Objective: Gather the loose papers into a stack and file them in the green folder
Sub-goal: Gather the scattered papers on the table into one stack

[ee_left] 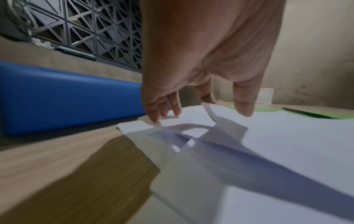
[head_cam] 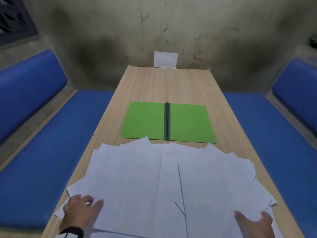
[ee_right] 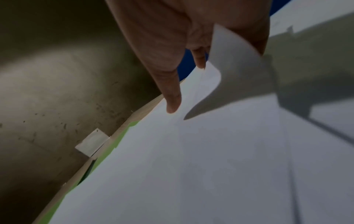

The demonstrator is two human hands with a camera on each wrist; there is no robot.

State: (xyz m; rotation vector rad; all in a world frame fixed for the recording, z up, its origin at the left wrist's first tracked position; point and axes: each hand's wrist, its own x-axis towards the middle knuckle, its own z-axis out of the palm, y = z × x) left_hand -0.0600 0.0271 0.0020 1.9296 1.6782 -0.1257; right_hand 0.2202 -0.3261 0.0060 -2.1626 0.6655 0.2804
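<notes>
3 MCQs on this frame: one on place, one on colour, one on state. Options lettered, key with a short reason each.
1. Where does the green folder lie relative to the loose papers?
A. On the far side of them, toward the wall
B. Under the person's left hand
C. On the blue bench

2. What colour is the strip down the folder's middle?
A. White
B. Dark, near black
C. Red

3. What state is the folder in?
A. Closed
B. Standing upright
C. Lying open and flat, with no sheet filed inside

Key:
1. A, the head view shows the folder beyond the fanned papers on the table.
2. B, a dark spine splits the two green halves.
3. C, both halves lie spread flat; the papers only overlap its near edge, while the left hand and right hand rest at the outer edges of the fan.
</notes>
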